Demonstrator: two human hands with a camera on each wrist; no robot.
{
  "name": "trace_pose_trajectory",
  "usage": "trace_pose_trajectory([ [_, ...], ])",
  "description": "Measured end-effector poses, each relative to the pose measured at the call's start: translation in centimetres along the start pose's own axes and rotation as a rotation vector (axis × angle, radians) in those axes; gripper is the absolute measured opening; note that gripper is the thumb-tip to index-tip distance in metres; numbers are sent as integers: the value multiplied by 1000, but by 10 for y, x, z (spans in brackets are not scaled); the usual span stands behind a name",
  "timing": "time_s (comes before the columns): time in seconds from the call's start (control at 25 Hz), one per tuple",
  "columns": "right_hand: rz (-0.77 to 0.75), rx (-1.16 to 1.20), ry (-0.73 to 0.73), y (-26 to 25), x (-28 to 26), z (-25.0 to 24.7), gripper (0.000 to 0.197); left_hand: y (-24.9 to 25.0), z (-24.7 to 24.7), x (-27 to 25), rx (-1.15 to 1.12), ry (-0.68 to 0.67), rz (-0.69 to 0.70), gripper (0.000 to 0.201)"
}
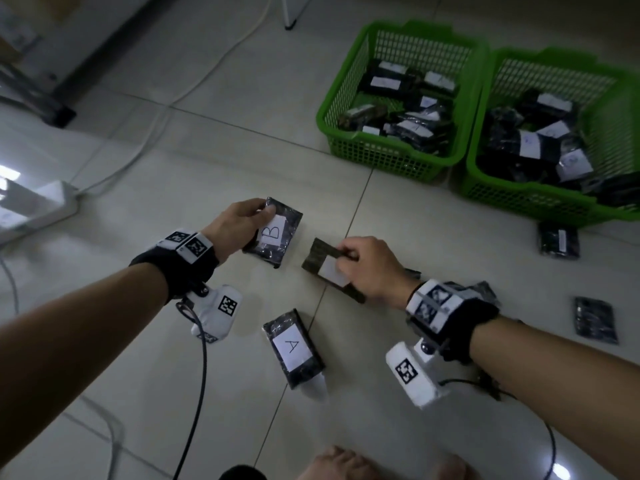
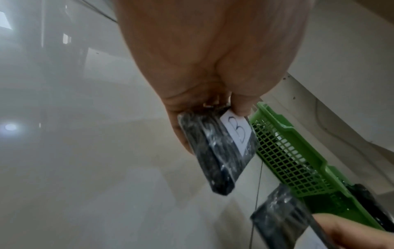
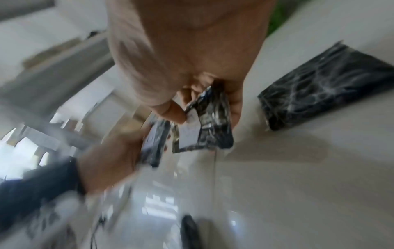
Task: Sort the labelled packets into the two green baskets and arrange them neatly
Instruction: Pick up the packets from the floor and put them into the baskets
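My left hand [image 1: 242, 223] grips a dark plastic-wrapped packet with a white label marked B [image 1: 273, 233], held above the tiled floor; the left wrist view shows the B packet [image 2: 217, 151] pinched between thumb and fingers. To the right, my right hand [image 1: 363, 268] pinches another dark packet [image 1: 325, 268] by its white label, whose letter is hidden; the right wrist view shows this packet [image 3: 209, 124], blurred. A packet marked A [image 1: 292, 348] lies on the floor near me. Two green baskets, the left one [image 1: 346, 95] and the right one [image 1: 540, 202], stand at the far right holding several labelled packets.
Loose dark packets lie on the floor at the right: one [image 1: 559, 241] before the right basket, another [image 1: 595, 320] nearer me. White cables [image 1: 194, 88] run across the tiles toward a white box [image 1: 38, 206] at the left. My knees show at the bottom edge.
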State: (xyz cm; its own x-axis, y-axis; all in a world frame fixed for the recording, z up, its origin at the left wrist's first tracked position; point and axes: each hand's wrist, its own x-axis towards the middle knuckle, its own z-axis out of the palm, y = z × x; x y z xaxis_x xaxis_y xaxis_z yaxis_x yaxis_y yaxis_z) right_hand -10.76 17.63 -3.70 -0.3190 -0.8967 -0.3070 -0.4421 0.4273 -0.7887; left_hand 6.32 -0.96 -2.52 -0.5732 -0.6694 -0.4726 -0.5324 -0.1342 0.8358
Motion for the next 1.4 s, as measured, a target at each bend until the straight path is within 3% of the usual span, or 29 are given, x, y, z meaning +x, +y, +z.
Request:
trace_pose_trajectory([
  [0.12, 215, 512, -64, 2, 7, -30, 14, 16, 5, 9, -81, 36, 32, 33],
  [0.24, 262, 684, -61, 0, 4, -56, 23, 40, 12, 19, -174, -11, -9, 27],
  [0.4, 237, 780, -11, 7, 0, -77, 38, 69, 32, 25, -186, -116, 80, 53],
  [0.52, 233, 671, 177, 15, -4, -94, 45, 90, 52, 31, -179, -129, 192, 66],
  [0.6, 255, 610, 374, 20, -6, -112, 39, 105, 68, 40, -185, -104, 247, 67],
  [0.76, 186, 444, 860, 34, -15, -184, 24, 141, 112, 64, -42, -107, 438, 44],
  [0.88, 187, 138, 1065, 55, -15, -252, 22, 178, 156, 87, 37, -188, 531, 38],
  [1.04, 354, -137, 988, 105, -1, -305, 24, 236, 226, 121, 109, -326, 592, 46],
  [1.12, 409, -234, 898, 128, 3, -305, 29, 255, 260, 141, 191, -341, 661, 48],
  [1.2, 483, -506, 764, 145, 1, -299, 29, 265, 291, 157, 333, -349, 725, 51],
  [1.28, 514, -681, 663, 158, -3, -293, 35, 264, 319, 168, 610, -361, 775, 53],
  [1.4, 410, -629, 685, 171, -13, -291, 45, 254, 344, 175, 1105, -293, 790, 42],
])
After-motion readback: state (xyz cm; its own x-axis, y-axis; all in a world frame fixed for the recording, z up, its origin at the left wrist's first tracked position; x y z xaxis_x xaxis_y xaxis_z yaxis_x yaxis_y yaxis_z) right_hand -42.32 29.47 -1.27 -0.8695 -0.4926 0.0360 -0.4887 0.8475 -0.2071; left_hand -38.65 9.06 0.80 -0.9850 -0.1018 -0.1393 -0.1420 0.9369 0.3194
